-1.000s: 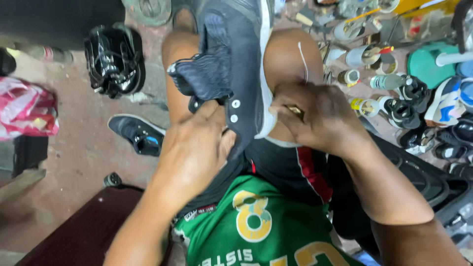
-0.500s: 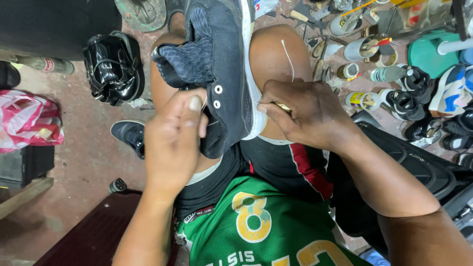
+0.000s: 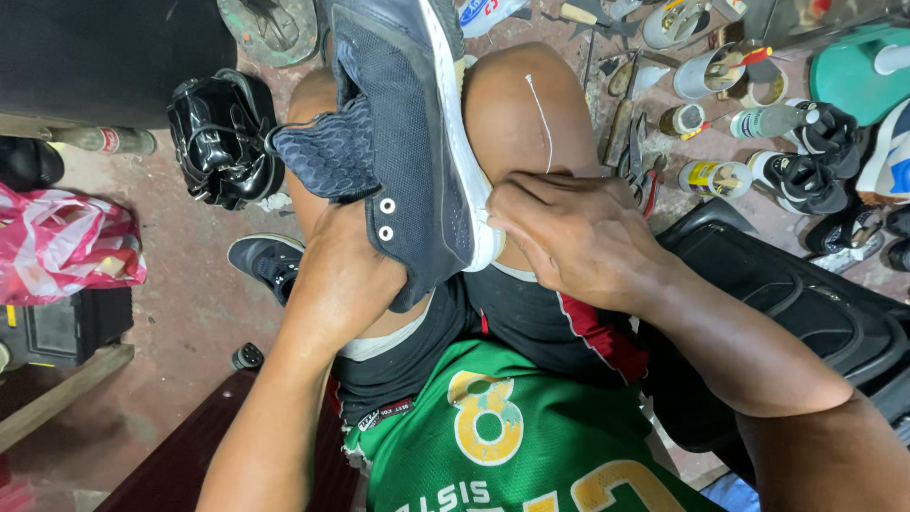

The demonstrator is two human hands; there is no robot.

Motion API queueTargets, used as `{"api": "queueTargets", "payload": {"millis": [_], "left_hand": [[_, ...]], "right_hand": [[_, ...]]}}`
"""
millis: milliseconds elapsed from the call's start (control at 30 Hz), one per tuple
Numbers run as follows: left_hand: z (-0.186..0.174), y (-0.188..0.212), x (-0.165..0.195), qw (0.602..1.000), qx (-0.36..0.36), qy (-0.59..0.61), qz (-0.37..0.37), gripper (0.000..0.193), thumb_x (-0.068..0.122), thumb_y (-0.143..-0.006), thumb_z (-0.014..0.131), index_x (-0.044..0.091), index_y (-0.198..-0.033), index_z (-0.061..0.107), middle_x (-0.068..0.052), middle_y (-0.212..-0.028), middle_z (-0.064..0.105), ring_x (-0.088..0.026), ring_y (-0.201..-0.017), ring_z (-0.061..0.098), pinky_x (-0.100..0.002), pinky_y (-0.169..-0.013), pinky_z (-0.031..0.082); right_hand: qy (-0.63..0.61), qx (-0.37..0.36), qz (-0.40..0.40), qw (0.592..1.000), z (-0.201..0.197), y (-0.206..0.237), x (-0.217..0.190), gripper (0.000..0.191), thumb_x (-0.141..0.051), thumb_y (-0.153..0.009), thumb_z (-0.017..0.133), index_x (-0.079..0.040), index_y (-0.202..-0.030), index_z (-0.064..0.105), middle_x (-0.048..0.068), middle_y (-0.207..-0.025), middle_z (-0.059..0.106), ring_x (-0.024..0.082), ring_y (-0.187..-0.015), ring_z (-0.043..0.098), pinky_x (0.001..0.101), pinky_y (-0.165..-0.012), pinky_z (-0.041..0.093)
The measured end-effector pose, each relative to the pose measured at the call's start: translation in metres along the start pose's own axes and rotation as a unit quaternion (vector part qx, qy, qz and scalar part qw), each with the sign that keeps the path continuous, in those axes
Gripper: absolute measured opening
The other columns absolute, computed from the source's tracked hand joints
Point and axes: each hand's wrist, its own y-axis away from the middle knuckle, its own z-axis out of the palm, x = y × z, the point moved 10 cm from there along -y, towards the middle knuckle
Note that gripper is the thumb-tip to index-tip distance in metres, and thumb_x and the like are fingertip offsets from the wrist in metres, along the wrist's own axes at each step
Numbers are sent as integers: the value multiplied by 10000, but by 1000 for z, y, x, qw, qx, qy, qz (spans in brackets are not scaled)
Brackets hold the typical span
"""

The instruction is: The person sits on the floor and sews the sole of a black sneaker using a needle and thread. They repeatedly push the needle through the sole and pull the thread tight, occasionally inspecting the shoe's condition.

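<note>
Left hand (image 3: 346,284) slid under dark sneaker (image 3: 412,142), fingers gripping it, right hand (image 3: 569,237) pinching white sole, cluttered reddish floor (image 3: 190,294)

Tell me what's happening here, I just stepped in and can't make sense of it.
A seated person in a green jersey holds a dark navy mesh sneaker with a white sole wedged between their bare knees. The left hand grips the heel end, while the right hand presses at the white sole edge. A white thread lies across the right knee. Tins and tools sit on the floor, and a glossy black shoe lies to the left.
</note>
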Motion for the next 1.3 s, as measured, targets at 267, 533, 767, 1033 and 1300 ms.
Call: {"api": "queueTargets", "payload": {"millis": [267,533,767,1033,1300], "left_hand": [[-6,4,5,999,42,-24,7,517,-17,-723,599,3,-1232,685,-288,-1248,668,-462,-1250,568,-453,-1059,428],[-9,10,4,997,58,-23,50,380,-30,-719,575,-12,-1066,728,-287,-1055,703,-509,-1042,625,-519,-939,488],[-4,12,-2,999,42,-2,24,208,42,-772,636,38,-954,737,-236,-940,726,-457,-927,665,-511,-845,508],[-16,23,-1,981,144,100,78,219,14,-847,592,13,-1028,715,-143,-952,733,-342,-924,740,-410,-880,554],[-27,66,45,911,295,-130,258,128,84,-862,707,95,-831,583,-95,-912,679,-239,-695,591,-330,-680,471]], "right_hand": [[38,-16,1,999,-5,-7,-19,158,-27,-866,654,-49,-985,553,98,-915,640,315,-837,678,432,-705,512],[125,-51,-28,990,-3,-20,-39,201,5,-811,628,-31,-985,534,119,-873,598,317,-818,660,421,-701,520],[313,-42,-70,946,-5,-10,-32,238,-301,-962,674,-133,-822,578,14,-637,526,202,-538,593,347,-460,438],[205,15,-3,979,-32,6,12,473,-492,-972,761,-95,-775,596,8,-645,573,220,-547,571,364,-498,414],[174,-7,113,978,-24,32,47,433,-424,-893,777,-110,-666,584,79,-562,541,292,-501,561,427,-482,419]]}}
